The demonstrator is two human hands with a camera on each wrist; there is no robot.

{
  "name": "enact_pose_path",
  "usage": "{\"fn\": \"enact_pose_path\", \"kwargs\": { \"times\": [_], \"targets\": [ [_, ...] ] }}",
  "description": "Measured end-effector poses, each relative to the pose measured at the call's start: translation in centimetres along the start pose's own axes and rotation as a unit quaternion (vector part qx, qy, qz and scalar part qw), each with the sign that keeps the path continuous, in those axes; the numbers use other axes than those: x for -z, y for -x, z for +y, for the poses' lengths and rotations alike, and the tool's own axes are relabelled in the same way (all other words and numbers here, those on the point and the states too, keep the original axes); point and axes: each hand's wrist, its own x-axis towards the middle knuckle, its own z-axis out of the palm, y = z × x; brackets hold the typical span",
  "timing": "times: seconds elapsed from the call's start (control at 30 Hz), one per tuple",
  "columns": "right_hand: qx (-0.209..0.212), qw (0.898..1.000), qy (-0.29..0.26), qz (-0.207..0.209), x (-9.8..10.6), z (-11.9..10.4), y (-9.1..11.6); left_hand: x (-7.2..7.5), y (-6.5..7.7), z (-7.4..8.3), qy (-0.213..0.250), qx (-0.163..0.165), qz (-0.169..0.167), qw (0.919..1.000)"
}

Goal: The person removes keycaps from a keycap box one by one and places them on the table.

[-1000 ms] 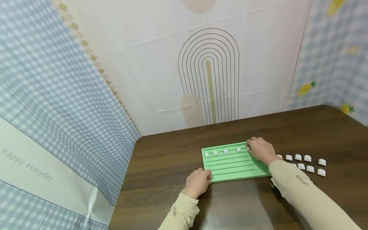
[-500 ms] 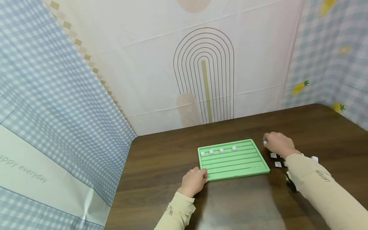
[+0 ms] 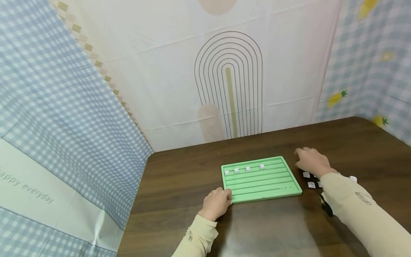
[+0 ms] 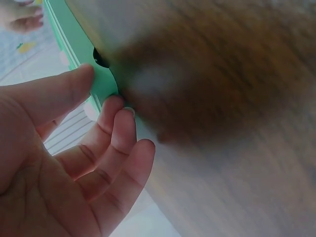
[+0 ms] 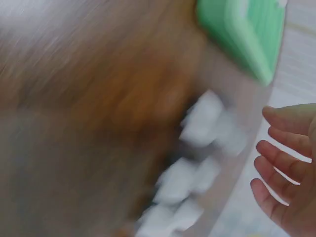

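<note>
The green ridged tray [image 3: 260,187] lies on the table with several white keycaps [image 3: 248,169] spaced along its top row. My left hand [image 3: 214,204] grips the tray's near left corner; in the left wrist view the thumb lies on the green edge [image 4: 74,44] and the fingertips curl against its underside. Right of the tray, my right hand [image 3: 312,161] hovers over the table. Its fingers [image 5: 276,160] are spread and loosely bent in the right wrist view, with nothing showing between them. Below it sit loose white keycaps [image 3: 311,185], partly hidden by the hand and sleeve.
The loose keycaps [image 5: 177,180] stand in two rows, blurred in the right wrist view. A dark wooden table [image 3: 179,178] carries everything. Behind it hangs a pale cloth [image 3: 167,89], with blue checked cloth [image 3: 80,107] at the left side.
My right hand has lifted a keycap from the tray's upper right and moved right, off the tray. The keycap seen at its fingertips half a second ago no longer shows. My left hand stays put.
</note>
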Motion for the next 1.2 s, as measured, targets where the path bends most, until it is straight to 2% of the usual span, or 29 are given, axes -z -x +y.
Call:
{"fn": "enact_pose_path", "kwargs": {
  "times": [0.17,0.3,0.47,0.6,0.83,0.97,1.07,1.2],
  "targets": [
    [0.071,0.997,0.018,0.021,-1.0,-3.9,-1.5,0.2,0.0,0.1,0.012,-0.001,-0.003,0.9999],
    [0.098,0.995,0.034,0.012,-2.6,-6.2,-2.0,0.0,0.1,0.5,0.026,-0.007,-0.008,0.9996],
    [0.117,0.991,0.065,0.029,-4.1,-7.0,-2.2,-0.3,0.2,0.8,0.023,-0.015,-0.008,0.9996],
    [0.133,0.986,0.082,0.056,-4.3,-7.2,-2.3,-0.3,0.1,0.8,0.019,-0.017,0.005,0.9997],
    [0.127,0.987,0.077,0.061,-4.5,-7.1,-2.5,-0.2,-0.1,0.6,0.021,-0.012,-0.001,0.9997],
    [0.114,0.990,0.057,0.055,-4.3,-6.8,-2.7,-0.1,-0.1,0.5,0.024,-0.010,-0.007,0.9996],
    [0.082,0.995,0.026,0.052,-2.9,-5.7,-2.5,-0.1,0.0,0.3,0.023,-0.008,-0.009,0.9997],
    [0.025,0.998,0.005,0.063,-0.2,-2.2,-1.5,0.0,0.0,-0.1,0.019,-0.005,-0.009,0.9998]
  ]
}}
